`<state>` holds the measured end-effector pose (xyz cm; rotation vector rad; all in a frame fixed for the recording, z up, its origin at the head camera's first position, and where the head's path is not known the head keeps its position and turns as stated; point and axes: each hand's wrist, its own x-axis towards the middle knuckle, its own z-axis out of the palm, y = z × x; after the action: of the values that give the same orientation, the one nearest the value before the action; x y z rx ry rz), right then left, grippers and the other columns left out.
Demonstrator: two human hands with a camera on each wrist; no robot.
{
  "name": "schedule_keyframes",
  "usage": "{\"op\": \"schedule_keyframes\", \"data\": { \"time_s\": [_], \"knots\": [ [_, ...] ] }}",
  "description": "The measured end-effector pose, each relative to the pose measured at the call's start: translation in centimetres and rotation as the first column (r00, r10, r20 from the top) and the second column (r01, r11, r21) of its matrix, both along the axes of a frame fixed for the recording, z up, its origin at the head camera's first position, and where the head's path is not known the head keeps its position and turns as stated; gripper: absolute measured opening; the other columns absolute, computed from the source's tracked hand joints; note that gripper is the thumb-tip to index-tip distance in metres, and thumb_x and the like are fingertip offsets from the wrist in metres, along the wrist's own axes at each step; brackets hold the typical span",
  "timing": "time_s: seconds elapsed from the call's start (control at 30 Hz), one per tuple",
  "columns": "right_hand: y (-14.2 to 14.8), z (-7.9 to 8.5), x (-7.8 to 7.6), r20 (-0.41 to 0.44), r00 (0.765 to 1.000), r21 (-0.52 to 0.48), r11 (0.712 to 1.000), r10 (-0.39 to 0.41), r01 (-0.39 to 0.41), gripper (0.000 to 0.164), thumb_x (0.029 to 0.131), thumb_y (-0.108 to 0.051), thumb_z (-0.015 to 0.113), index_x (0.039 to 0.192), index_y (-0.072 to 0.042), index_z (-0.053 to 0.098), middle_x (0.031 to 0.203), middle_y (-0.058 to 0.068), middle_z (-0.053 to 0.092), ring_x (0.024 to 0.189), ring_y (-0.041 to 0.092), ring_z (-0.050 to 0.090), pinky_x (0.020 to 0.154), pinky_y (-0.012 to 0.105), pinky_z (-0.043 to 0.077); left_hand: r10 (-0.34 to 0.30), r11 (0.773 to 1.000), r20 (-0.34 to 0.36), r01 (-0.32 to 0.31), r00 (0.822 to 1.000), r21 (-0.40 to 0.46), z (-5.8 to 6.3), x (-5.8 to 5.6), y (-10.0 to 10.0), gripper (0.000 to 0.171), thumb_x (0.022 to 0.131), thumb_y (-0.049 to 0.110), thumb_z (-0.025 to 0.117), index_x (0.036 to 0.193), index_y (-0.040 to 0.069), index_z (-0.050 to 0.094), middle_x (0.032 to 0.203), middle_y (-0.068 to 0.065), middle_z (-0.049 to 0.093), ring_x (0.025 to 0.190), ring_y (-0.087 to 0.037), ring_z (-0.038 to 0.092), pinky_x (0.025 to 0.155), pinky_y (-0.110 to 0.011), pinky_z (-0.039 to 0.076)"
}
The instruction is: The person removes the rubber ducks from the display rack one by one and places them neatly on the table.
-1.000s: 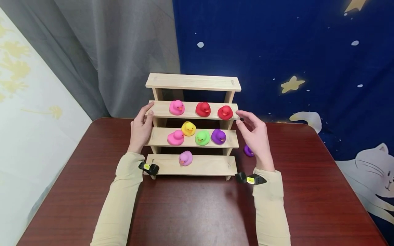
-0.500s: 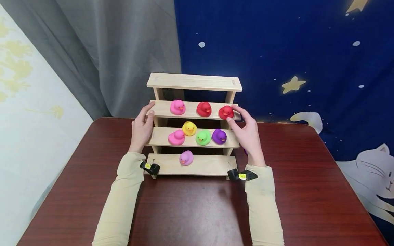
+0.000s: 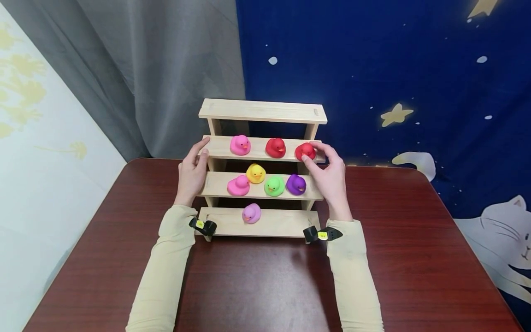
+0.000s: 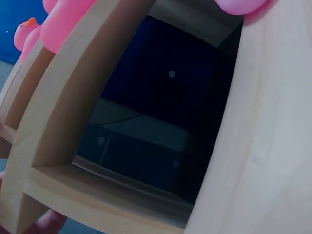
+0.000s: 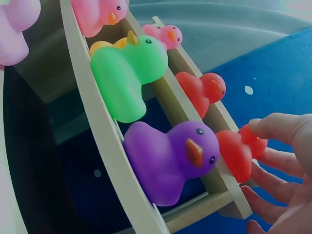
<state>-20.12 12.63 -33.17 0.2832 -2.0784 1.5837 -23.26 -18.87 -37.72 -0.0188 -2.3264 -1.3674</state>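
A tiered wooden display rack (image 3: 261, 110) stands on the table with rubber ducks on its lower three shelves. My left hand (image 3: 192, 175) grips the left end of the second shelf from the top. Part of a fingertip (image 4: 48, 222) shows by the wood in the left wrist view. At that shelf's right end, my right hand (image 3: 333, 177) pinches a red rubber duck (image 3: 305, 151) between thumb and fingers; the duck sits at shelf level. Another red duck (image 3: 275, 148) and a pink duck (image 3: 240, 145) share the shelf.
One shelf lower sit a pink duck (image 3: 238, 185), a yellow duck (image 3: 255, 174), a green duck (image 3: 274, 186) and a purple duck (image 3: 296, 184). A lilac duck (image 3: 251, 213) is on the bottom shelf. Curtains (image 3: 186, 69) hang behind the dark red table (image 3: 257, 286).
My right hand has moved left from beside the rack onto the right-hand red duck and taken hold of it. A purple duck on the table has gone out of sight. My left hand stays put.
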Motion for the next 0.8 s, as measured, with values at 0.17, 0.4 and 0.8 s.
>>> {"op": "schedule_keyframes", "data": {
  "time_s": [0.17,0.4,0.8],
  "knots": [
    [0.9,-0.9,-0.7,0.014,1.000,0.020,1.000,-0.003,0.002,0.034,0.083,-0.004,0.075,0.115,0.001,0.068,0.118,0.015,0.063,0.113,0.024,0.054,0.098,0.043,0.038,-0.050,0.998,0.041,0.048,0.998,0.043,0.3,-0.1,-0.2,0.037,0.102,0.034,0.047,0.138,0.029,0.056,0.095,-0.015,0.062,0.091,-0.020,0.054,0.083,-0.035,0.038],
    [1.3,-1.2,0.1,0.037,0.999,0.028,1.000,-0.001,0.000,0.032,0.083,-0.009,0.077,0.114,-0.005,0.070,0.110,0.009,0.066,0.100,0.017,0.057,0.083,0.040,0.044,-0.074,0.994,0.100,0.066,0.992,0.082,0.7,0.0,-0.3,0.039,0.102,0.035,0.048,0.139,0.029,0.055,0.138,-0.006,0.053,0.123,-0.020,0.048,0.100,-0.043,0.034],
    [0.8,1.6,3.7,0.034,0.999,0.029,1.000,-0.005,0.004,0.034,0.082,0.006,0.072,0.115,0.011,0.064,0.112,0.024,0.063,0.107,0.032,0.056,0.094,0.035,0.040,-0.065,0.996,0.085,0.059,0.994,0.074,0.7,0.1,-0.2,0.038,0.102,0.033,0.047,0.140,0.027,0.054,0.125,-0.015,0.059,0.113,-0.020,0.051,0.094,-0.040,0.036]
  ]
}}
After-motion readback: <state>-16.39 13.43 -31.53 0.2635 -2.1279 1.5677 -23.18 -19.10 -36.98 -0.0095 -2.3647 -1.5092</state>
